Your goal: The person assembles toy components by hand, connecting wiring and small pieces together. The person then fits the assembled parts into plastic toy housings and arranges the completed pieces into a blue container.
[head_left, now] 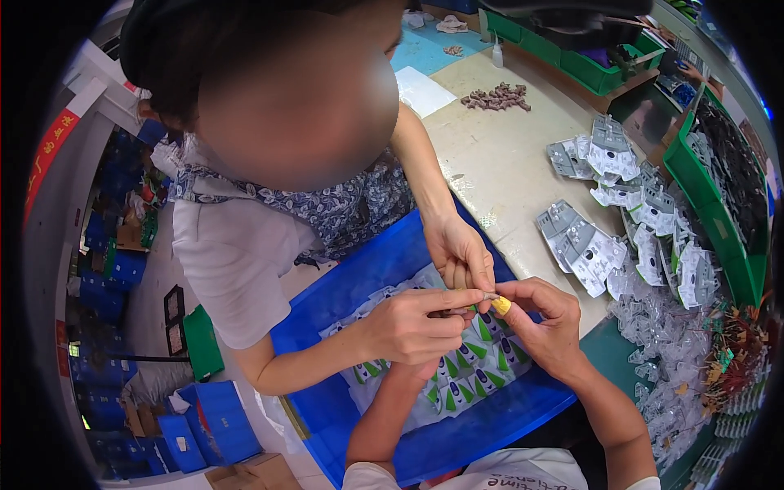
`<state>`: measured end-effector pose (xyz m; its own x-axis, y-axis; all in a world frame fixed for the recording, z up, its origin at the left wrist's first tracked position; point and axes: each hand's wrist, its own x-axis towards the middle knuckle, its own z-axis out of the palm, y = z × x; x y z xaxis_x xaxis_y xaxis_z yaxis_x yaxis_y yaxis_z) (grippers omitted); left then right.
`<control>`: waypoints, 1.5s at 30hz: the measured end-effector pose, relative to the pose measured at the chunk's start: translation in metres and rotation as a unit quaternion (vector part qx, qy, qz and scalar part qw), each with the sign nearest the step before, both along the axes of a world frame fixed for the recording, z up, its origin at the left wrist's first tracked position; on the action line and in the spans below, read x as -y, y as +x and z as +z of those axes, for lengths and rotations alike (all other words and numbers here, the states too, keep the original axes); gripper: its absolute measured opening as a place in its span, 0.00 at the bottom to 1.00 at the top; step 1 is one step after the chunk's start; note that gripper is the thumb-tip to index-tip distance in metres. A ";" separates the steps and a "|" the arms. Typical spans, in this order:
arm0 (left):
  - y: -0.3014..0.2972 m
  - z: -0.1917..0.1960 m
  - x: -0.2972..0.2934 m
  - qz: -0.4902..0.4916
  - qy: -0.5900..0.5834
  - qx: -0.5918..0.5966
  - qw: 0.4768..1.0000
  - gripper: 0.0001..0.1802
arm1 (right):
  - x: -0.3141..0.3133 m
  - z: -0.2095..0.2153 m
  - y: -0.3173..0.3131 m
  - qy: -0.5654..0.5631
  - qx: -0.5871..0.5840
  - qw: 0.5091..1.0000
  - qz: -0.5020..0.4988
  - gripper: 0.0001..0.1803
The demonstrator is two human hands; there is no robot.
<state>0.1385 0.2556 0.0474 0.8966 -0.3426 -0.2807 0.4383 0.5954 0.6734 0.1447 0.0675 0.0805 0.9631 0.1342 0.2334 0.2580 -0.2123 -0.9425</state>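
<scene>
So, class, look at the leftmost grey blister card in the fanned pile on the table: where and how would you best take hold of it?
Probably by its left edge, coming in from the left across the bare table. The grey blister card lies flat at the end of the fanned pile. That edge juts free over the tabletop, while its right side meets neighbouring cards. Pinch with the thumb on top.

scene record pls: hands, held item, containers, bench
right hand: right hand, yellow-taped fingertip, pinches small part
left hand: left hand mostly hidden under co-worker's hand
co-worker: second hand also at the part
below: blue bin holding green-tipped pieces
bench: blister cards, green bin
</scene>
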 end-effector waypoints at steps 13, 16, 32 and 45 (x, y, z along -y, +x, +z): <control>-0.020 -0.017 -0.003 0.074 -0.045 0.040 0.995 0.14 | -0.003 -0.001 -0.007 -0.081 0.147 0.985 -0.036 0.11; -0.026 -0.023 0.004 0.102 -0.042 0.033 0.993 0.10 | -0.001 0.000 -0.011 -0.100 0.151 0.983 -0.038 0.12; -0.036 0.001 0.037 0.133 0.062 0.037 0.988 0.08 | 0.023 0.001 -0.029 -0.122 0.143 0.982 -0.015 0.11; -0.036 0.011 0.046 0.125 0.104 0.007 0.987 0.07 | 0.026 -0.005 -0.033 -0.104 0.129 0.985 -0.048 0.11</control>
<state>0.1028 0.2096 0.0580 0.9502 -0.0473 -0.3079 0.2850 0.5309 0.7980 0.1116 0.0411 0.0753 0.8860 0.1155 0.4491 0.4522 -0.4294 -0.7817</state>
